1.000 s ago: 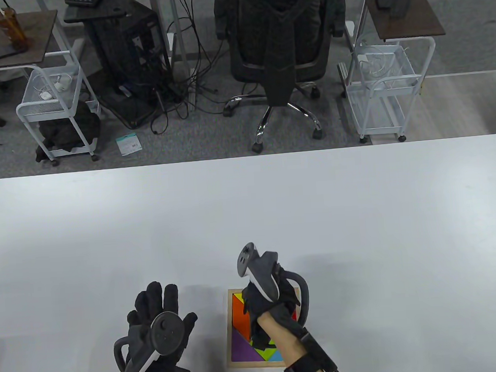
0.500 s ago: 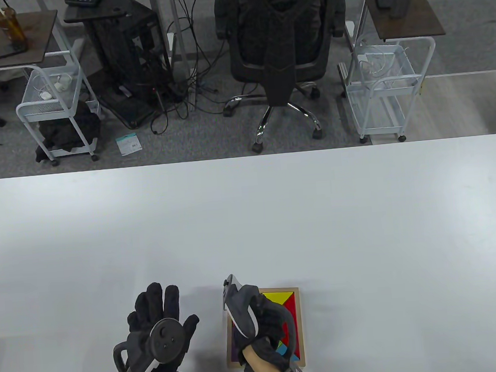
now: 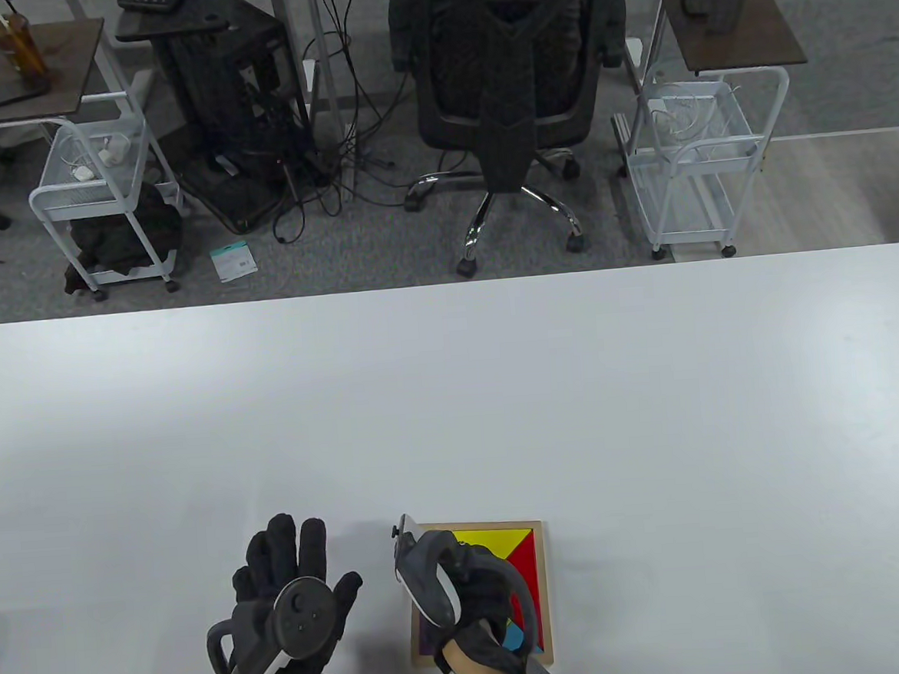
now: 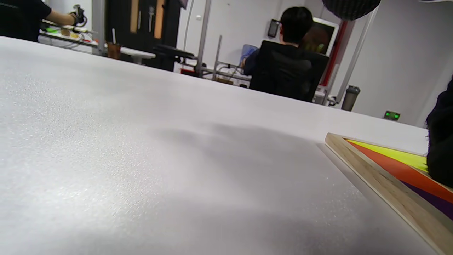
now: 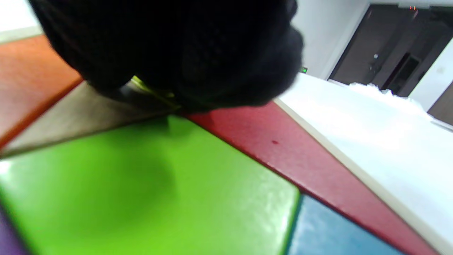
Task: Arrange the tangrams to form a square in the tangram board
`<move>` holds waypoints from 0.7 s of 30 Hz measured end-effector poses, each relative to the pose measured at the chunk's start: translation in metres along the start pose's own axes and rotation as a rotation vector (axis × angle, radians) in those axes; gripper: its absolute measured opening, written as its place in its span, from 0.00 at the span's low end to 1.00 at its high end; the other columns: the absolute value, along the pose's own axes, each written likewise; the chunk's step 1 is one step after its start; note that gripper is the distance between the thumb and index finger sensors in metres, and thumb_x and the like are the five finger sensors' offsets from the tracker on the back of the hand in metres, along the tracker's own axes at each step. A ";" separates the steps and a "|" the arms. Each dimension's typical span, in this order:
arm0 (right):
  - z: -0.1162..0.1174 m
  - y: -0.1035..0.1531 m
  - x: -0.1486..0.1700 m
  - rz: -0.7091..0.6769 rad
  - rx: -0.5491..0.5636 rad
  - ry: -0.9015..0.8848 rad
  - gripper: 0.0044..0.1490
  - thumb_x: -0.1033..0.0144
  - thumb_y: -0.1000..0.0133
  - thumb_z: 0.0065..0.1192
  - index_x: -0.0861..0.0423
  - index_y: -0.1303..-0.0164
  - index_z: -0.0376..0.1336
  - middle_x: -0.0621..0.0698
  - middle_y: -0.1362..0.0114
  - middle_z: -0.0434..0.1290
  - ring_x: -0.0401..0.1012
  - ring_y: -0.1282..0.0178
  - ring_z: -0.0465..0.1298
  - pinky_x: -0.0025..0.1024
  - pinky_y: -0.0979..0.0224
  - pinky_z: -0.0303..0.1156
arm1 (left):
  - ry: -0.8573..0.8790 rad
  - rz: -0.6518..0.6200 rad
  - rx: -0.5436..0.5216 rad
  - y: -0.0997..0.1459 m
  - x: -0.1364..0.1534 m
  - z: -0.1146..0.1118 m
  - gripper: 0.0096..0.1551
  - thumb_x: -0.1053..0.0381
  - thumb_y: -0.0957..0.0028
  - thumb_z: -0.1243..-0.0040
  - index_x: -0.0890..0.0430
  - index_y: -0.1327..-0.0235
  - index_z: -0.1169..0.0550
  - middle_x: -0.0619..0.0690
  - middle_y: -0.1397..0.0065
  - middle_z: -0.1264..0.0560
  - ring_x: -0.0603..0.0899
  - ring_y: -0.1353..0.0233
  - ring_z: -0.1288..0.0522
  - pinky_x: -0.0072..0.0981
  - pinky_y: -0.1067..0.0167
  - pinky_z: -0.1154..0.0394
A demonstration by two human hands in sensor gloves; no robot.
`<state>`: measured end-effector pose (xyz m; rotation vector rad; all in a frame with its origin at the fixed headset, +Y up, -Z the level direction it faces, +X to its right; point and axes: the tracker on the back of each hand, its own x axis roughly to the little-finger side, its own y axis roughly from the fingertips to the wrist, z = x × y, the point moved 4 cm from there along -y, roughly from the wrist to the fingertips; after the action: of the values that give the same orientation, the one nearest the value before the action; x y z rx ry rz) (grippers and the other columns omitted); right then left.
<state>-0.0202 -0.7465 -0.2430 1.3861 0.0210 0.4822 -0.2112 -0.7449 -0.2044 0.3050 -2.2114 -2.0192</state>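
Tangram board (image 3: 541, 586) near tabletop (image 3: 576, 390) front edge; thin, stiff, light, glossy pieces, best nudged at edges. Right hand (image 3: 467, 590) on pieces, fingers' grip unclear; left hand (image 3: 290, 594) spread flat beside

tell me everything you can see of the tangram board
The tangram board is a shallow square tray with a pale wooden rim, lying flat on the white table near its front edge. Inside lie flat glossy pieces: yellow, red, blue, green, orange and purple. The right hand is over its middle, hiding much of it; the left hand lies beside it, apart.
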 end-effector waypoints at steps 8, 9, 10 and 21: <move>-0.023 -0.004 0.049 -0.016 0.102 -0.181 0.43 0.39 0.55 0.51 0.41 0.27 0.56 0.51 0.20 0.59 0.49 0.25 0.68 0.42 0.31 0.70 | -0.015 0.006 0.012 -0.003 0.003 -0.004 0.45 0.35 0.39 0.58 0.55 0.17 0.55 0.69 0.16 0.62 0.81 0.20 0.55 0.83 0.31 0.52; -0.026 -0.006 0.060 -0.028 0.123 -0.219 0.45 0.39 0.55 0.48 0.38 0.24 0.50 0.48 0.16 0.50 0.48 0.17 0.59 0.46 0.22 0.64 | -0.013 -0.006 0.024 -0.003 0.002 -0.005 0.45 0.35 0.39 0.58 0.55 0.17 0.55 0.69 0.16 0.63 0.81 0.20 0.57 0.83 0.31 0.54; -0.027 -0.010 0.076 -0.051 0.133 -0.261 0.46 0.38 0.55 0.47 0.36 0.23 0.44 0.44 0.14 0.40 0.46 0.12 0.46 0.49 0.15 0.54 | -0.016 -0.031 0.041 -0.004 0.001 -0.007 0.45 0.35 0.39 0.58 0.54 0.17 0.56 0.68 0.16 0.64 0.81 0.20 0.60 0.82 0.31 0.56; 0.044 -0.040 0.171 -0.088 -0.044 -0.538 0.54 0.32 0.62 0.44 0.23 0.31 0.25 0.29 0.24 0.12 0.33 0.21 0.11 0.43 0.11 0.22 | -0.106 -0.116 0.099 -0.008 -0.006 -0.016 0.45 0.35 0.40 0.58 0.52 0.18 0.57 0.64 0.16 0.67 0.76 0.20 0.67 0.77 0.28 0.61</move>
<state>0.1596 -0.7340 -0.2267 1.4273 -0.3628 0.0255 -0.2010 -0.7592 -0.2105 0.3532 -2.4157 -2.0312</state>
